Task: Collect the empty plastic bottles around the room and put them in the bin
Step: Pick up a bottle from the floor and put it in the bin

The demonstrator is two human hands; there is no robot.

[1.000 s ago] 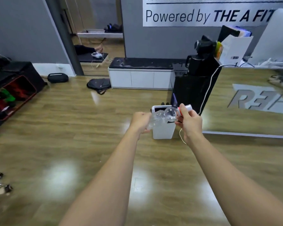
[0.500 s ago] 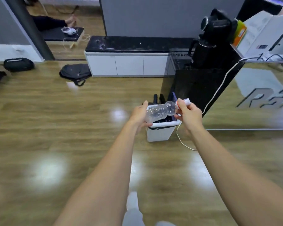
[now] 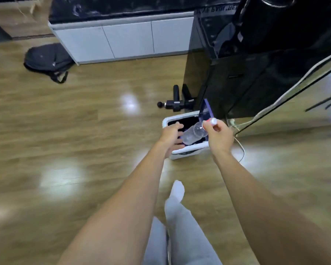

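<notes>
A clear, empty plastic bottle (image 3: 194, 133) hangs tilted over the open top of a small white bin (image 3: 185, 151) with a black liner, its base pointing down into the bin. My right hand (image 3: 219, 135) pinches the bottle's neck at the white and red cap. My left hand (image 3: 171, 134) is over the bin's left edge, next to the bottle's base, with its fingers spread. I cannot tell whether it still touches the bottle.
A purple box (image 3: 205, 111) sticks up at the bin's far corner. A black massage gun (image 3: 173, 104) lies behind the bin. A tall black cabinet (image 3: 256, 69) stands to the right, with a white cable (image 3: 240, 148) trailing on the floor. A black bag (image 3: 46, 61) and white cupboards (image 3: 126, 40) are further back.
I have stepped closer and now look down on the bin. The bottle has tipped from nearly level to base-down over the opening. My left hand's fingers have opened off its base.
</notes>
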